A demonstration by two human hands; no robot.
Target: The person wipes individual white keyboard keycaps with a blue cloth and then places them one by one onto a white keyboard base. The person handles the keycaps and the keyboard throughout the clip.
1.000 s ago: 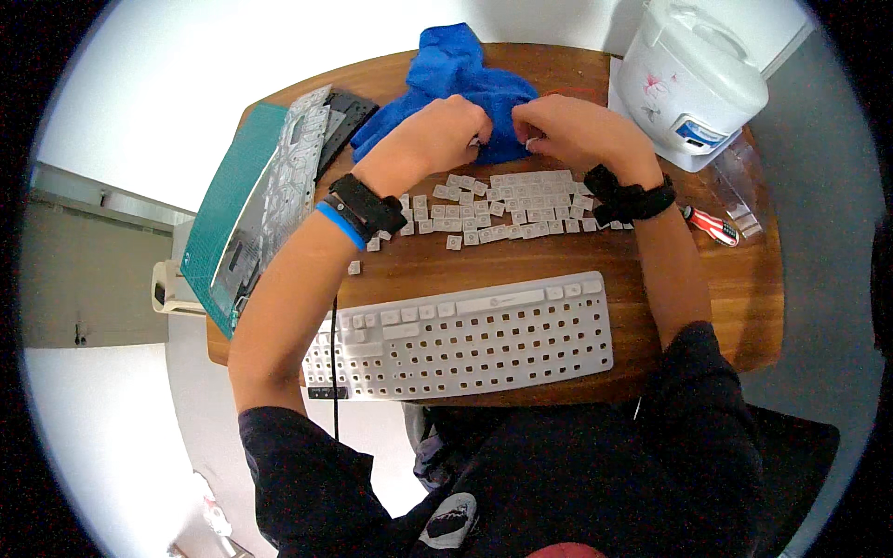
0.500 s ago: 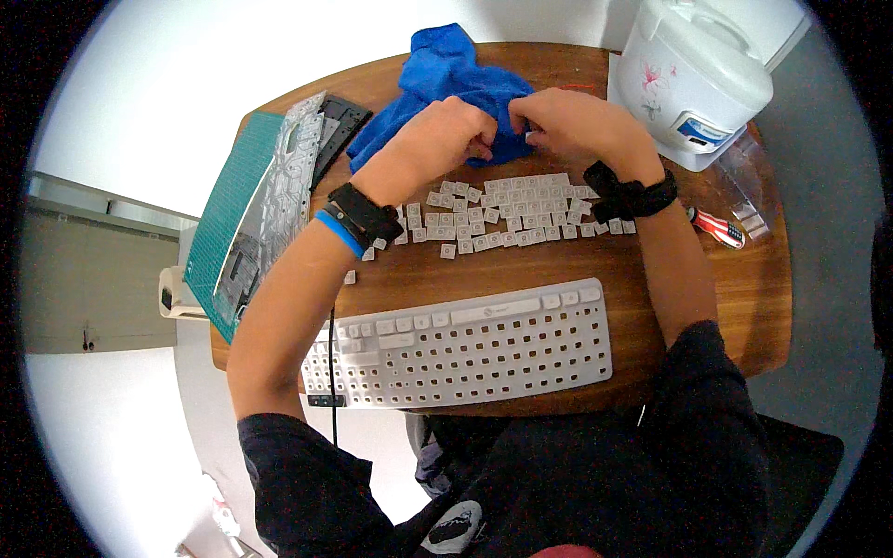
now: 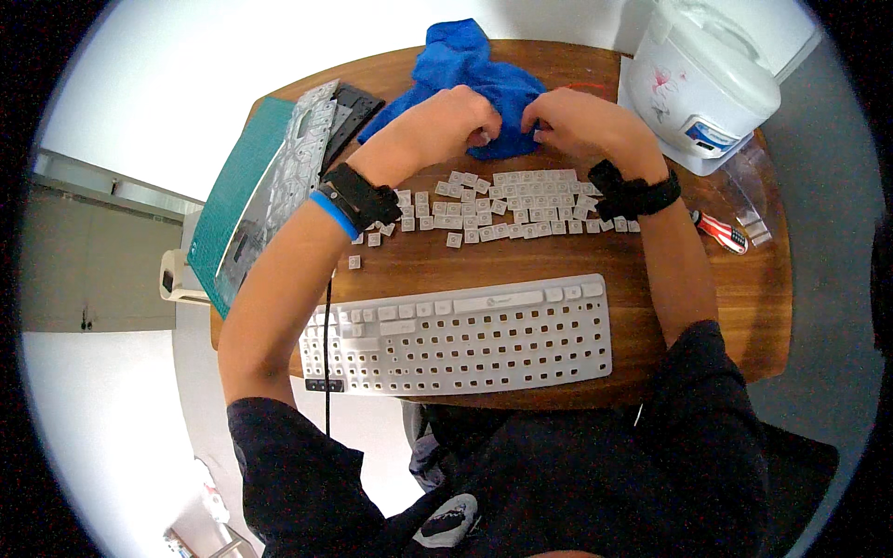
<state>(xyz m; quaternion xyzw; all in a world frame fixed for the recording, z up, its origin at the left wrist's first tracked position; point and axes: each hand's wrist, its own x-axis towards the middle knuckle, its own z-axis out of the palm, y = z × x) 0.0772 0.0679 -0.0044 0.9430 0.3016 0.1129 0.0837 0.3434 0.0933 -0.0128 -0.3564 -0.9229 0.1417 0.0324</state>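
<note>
Both hands are at the far part of the table, over a crumpled blue cloth [image 3: 498,79]. My left hand [image 3: 454,121] is closed, thumb and fingers drawn together at the cloth. A short gap to the right, my right hand [image 3: 581,123] has its fingers curled in a pinch at the cloth's right side. What either hand pinches is too small or hidden to make out. Loose white keycaps [image 3: 535,202] lie in rough rows just nearer than the hands. Closer to me is a white keyboard frame [image 3: 456,349] with square holes and a few keys still fitted.
At left, a clear printed sheet [image 3: 279,177] and a black panel [image 3: 356,112] overlap a green cutting mat [image 3: 246,172]. A white rice cooker [image 3: 702,88] stands far right. Nearby lie a striped-handled tool [image 3: 722,232] and clear plastic [image 3: 763,191]. A black cable [image 3: 327,363] crosses the frame's left part.
The view has shifted slightly. My hands stay over the cloth, fingers still curled, with the gap between them slightly changed. The keycaps and keyboard frame lie as before.
</note>
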